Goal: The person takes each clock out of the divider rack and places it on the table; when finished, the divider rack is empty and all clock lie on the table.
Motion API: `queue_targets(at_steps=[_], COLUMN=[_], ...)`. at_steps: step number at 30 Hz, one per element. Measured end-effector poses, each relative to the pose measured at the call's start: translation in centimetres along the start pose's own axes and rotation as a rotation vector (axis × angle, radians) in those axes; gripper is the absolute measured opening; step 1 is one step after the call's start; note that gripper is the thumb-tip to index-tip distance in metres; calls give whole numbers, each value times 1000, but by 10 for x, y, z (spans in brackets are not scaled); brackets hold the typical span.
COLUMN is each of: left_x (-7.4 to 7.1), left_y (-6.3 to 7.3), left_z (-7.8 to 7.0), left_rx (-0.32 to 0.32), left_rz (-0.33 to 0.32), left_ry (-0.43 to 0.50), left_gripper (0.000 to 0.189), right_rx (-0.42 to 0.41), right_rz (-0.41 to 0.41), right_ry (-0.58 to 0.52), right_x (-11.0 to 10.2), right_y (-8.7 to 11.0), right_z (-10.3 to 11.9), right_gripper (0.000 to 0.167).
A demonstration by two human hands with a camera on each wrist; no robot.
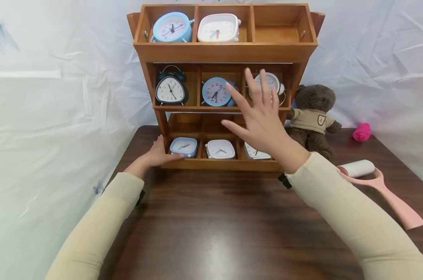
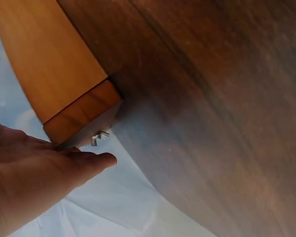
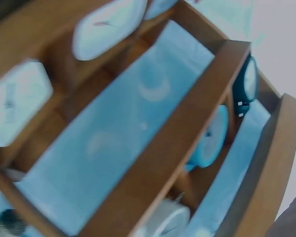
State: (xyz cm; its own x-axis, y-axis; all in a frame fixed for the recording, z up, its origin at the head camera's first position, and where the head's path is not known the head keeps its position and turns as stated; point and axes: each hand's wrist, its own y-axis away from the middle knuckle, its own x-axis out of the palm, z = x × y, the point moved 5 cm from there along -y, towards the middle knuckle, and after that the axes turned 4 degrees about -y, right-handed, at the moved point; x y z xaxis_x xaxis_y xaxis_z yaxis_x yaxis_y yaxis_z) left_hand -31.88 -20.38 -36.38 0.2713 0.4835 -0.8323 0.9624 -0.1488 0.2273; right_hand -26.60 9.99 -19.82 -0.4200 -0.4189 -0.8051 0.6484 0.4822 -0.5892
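A wooden three-tier shelf (image 1: 225,52) stands on the table with several alarm clocks in its compartments. My left hand (image 1: 157,153) rests against the shelf's lower left corner, its thumb stretched toward the blue clock (image 1: 184,146) in the bottom row. In the left wrist view that hand (image 2: 44,170) lies beside the wooden end with a metal wing nut (image 2: 99,137). With fingers spread, my right hand (image 1: 262,118) hovers before the middle tier, holding nothing. It partly covers the white twin-bell clock (image 1: 272,81). Left of that are a round blue clock (image 1: 215,91) and a dark green clock (image 1: 170,90).
The top tier holds a blue clock (image 1: 172,28) and a white clock (image 1: 218,29). Right of the shelf sit a brown teddy bear (image 1: 311,120), a pink ball of yarn (image 1: 362,132) and a pink-handled lint roller (image 1: 383,186). White sheeting hangs behind.
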Motion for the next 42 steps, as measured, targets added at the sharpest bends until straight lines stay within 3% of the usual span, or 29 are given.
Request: queue_targets(at_steps=[5, 10, 16, 23, 28, 34, 38, 42], left_x=[5, 8, 10, 12, 15, 19, 19, 17], left_y=[-1, -1, 0, 1, 1, 1, 0, 1], left_z=[7, 10, 6, -8, -13, -20, -24, -26], left_rx=[-27, -53, -61, -55, -66, -72, -75, -83], left_rz=[-4, -1, 15, 13, 9, 10, 13, 12], left_ry=[-29, 17, 16, -2, -3, -10, -23, -29], left_gripper=[125, 127, 127, 127, 127, 127, 128, 127], right_rx=[-36, -19, 59, 158, 206, 298, 334, 311], right_rz=[-30, -40, 34, 185, 262, 337, 294, 210], right_ry=[9, 35, 69, 113, 127, 121, 91, 79], right_x=[1, -1, -12, -28, -32, -31, -35, -41], right_y=[-44, -86, -144, -201, -222, -225, -226, -230], right_z=[24, 40, 56, 64, 69, 66, 60, 60], right_gripper=[77, 77, 78, 79, 79, 86, 87, 84])
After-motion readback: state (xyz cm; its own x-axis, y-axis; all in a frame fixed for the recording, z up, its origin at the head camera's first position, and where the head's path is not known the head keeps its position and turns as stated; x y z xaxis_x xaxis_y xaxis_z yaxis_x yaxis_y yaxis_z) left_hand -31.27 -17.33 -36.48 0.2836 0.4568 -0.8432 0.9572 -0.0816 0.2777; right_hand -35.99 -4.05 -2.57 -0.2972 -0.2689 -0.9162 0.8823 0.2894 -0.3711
